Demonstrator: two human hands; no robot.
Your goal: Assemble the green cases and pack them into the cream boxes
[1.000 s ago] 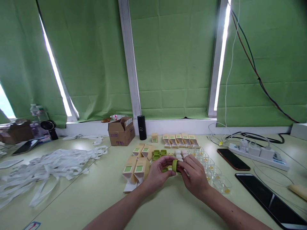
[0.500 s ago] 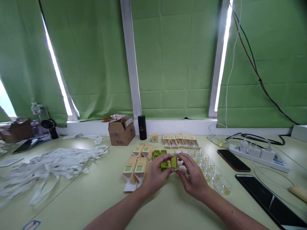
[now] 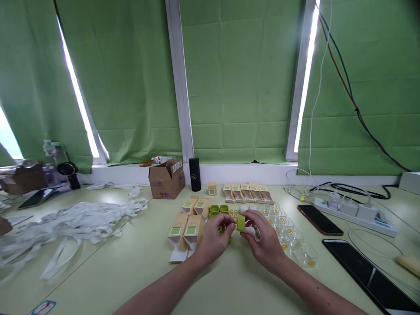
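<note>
Gripping a green square cup (image 3: 241,223) between thumb and fingers, the right hand (image 3: 269,241) is positioned between the tan cartons (image 3: 192,228) and clear plastic containers (image 3: 303,253), while the left hand (image 3: 213,240), fingertips nearly closed, sits just beside the green square cup, its contents indeterminable.
</note>
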